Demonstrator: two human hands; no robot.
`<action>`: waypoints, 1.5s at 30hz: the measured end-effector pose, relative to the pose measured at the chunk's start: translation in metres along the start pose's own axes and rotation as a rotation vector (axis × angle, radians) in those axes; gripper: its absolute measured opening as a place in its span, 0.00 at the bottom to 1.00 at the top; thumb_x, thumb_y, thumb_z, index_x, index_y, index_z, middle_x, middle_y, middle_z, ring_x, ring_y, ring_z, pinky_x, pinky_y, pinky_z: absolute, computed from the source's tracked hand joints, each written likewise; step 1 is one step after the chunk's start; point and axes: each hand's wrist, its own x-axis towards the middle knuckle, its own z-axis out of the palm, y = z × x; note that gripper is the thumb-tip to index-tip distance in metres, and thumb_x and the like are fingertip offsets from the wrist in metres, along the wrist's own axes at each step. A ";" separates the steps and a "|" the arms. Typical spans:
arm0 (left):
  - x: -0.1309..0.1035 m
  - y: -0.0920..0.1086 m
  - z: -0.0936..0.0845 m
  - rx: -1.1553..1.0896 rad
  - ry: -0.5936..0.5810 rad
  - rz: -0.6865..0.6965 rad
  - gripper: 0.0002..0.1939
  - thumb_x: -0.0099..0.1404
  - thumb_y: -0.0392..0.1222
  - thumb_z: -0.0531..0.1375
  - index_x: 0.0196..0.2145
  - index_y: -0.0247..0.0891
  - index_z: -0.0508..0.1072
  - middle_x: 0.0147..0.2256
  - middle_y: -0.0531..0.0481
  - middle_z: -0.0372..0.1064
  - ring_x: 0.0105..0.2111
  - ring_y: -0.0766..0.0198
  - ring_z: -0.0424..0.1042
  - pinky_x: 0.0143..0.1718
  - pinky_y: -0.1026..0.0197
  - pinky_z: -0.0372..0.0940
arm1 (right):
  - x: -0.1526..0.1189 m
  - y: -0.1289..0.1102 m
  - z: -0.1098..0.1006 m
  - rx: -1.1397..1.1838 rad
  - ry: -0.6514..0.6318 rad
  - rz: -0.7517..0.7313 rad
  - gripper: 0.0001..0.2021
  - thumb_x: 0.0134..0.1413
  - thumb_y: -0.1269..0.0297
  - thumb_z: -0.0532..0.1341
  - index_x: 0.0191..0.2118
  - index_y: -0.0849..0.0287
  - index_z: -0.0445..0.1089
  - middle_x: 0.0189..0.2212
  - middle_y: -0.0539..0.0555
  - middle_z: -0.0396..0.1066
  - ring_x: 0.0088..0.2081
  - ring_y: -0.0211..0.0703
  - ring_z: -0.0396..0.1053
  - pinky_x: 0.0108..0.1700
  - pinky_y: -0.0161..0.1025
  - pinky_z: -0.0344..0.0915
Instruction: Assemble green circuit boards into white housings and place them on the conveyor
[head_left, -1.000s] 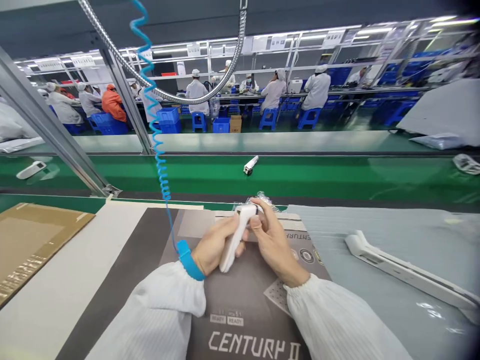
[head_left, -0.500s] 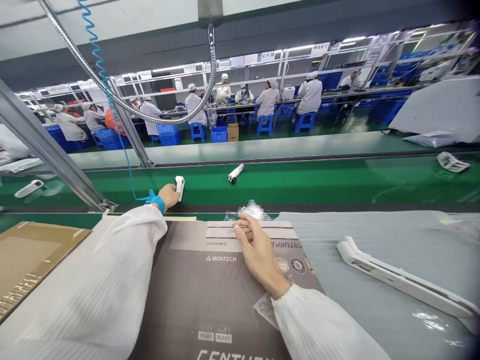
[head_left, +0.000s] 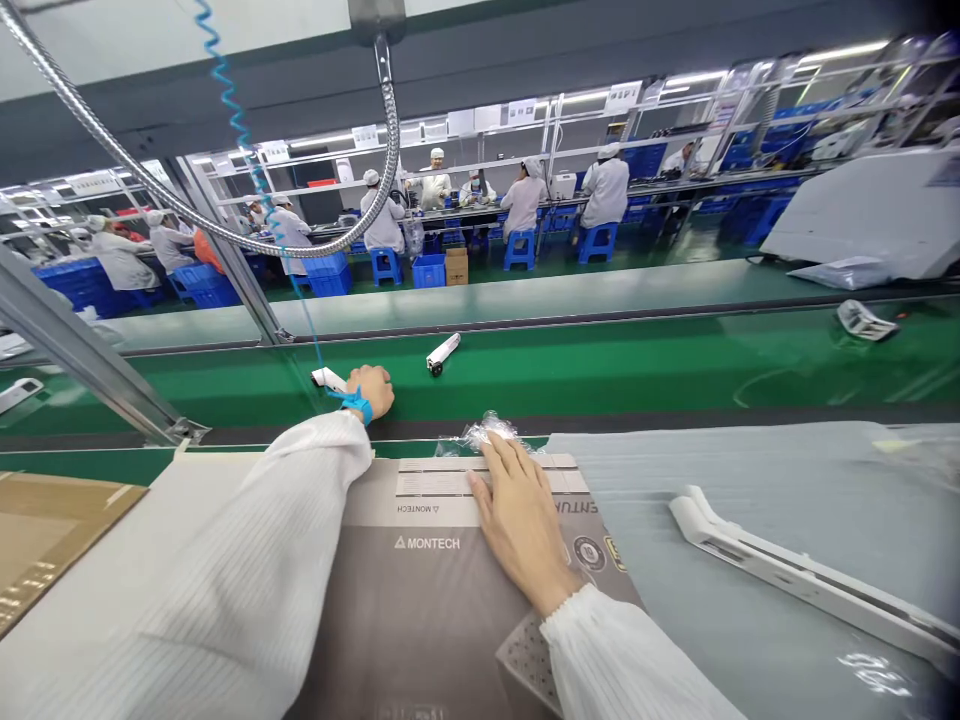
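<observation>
My left hand [head_left: 371,391], with a blue wrist strap [head_left: 358,402] and coiled cord, is over the green conveyor belt [head_left: 637,365]. Its fingers curl downward and their tips are hidden. A white part [head_left: 328,380] lies just left of that wrist. Further along the belt is another white part [head_left: 443,354] with a dark end. My right hand [head_left: 521,515] lies flat with fingers spread on a dark Montech box [head_left: 390,610]. Its fingertips reach crumpled clear plastic [head_left: 491,430] at the box's far edge.
A long white part [head_left: 810,580] rests on grey foam sheeting [head_left: 637,470] at the right. Brown cardboard [head_left: 60,530] is at the left. A metal post [head_left: 90,350] rises at the left, and a flexible metal hose [head_left: 262,243] hangs above. People in white sit beyond the belt.
My left hand has let go of the white part and moved right of it; that part now lies turned on the belt. My right hand has flattened onto the box. The view has shifted slightly.
</observation>
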 end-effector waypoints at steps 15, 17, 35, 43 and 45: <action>-0.005 0.051 0.016 -0.460 -0.021 -0.128 0.14 0.58 0.37 0.66 0.42 0.33 0.70 0.44 0.35 0.71 0.47 0.47 0.71 0.49 0.48 0.63 | 0.005 -0.006 -0.009 0.197 0.075 0.059 0.17 0.63 0.61 0.53 0.54 0.59 0.68 0.59 0.61 0.66 0.61 0.57 0.59 0.60 0.58 0.56; -0.026 0.045 -0.003 -0.577 -0.067 -0.157 0.17 0.60 0.41 0.65 0.44 0.32 0.68 0.40 0.38 0.72 0.40 0.53 0.73 0.43 0.51 0.66 | 0.008 -0.008 -0.011 0.325 0.152 0.099 0.16 0.64 0.58 0.52 0.50 0.58 0.69 0.54 0.62 0.69 0.57 0.55 0.63 0.58 0.55 0.59; -0.204 0.034 -0.006 -1.062 -0.235 0.014 0.17 0.62 0.52 0.61 0.45 0.39 0.70 0.42 0.44 0.74 0.37 0.58 0.75 0.40 0.58 0.67 | -0.002 -0.032 -0.011 1.242 -0.294 0.424 0.24 0.47 0.51 0.69 0.46 0.53 0.61 0.33 0.49 0.73 0.33 0.40 0.74 0.41 0.42 0.71; -0.209 0.028 -0.015 -0.977 -0.307 0.112 0.13 0.61 0.43 0.60 0.44 0.45 0.77 0.37 0.47 0.76 0.27 0.59 0.72 0.32 0.58 0.65 | 0.004 -0.024 -0.028 0.314 -0.031 -0.139 0.08 0.62 0.59 0.58 0.42 0.53 0.71 0.40 0.55 0.71 0.39 0.46 0.68 0.44 0.45 0.63; -0.207 0.027 -0.017 -0.919 -0.258 0.141 0.12 0.58 0.42 0.62 0.41 0.47 0.78 0.37 0.46 0.77 0.34 0.53 0.74 0.37 0.57 0.65 | 0.003 -0.025 -0.032 0.144 -0.037 -0.229 0.07 0.63 0.61 0.57 0.37 0.53 0.72 0.38 0.54 0.72 0.41 0.48 0.66 0.44 0.46 0.59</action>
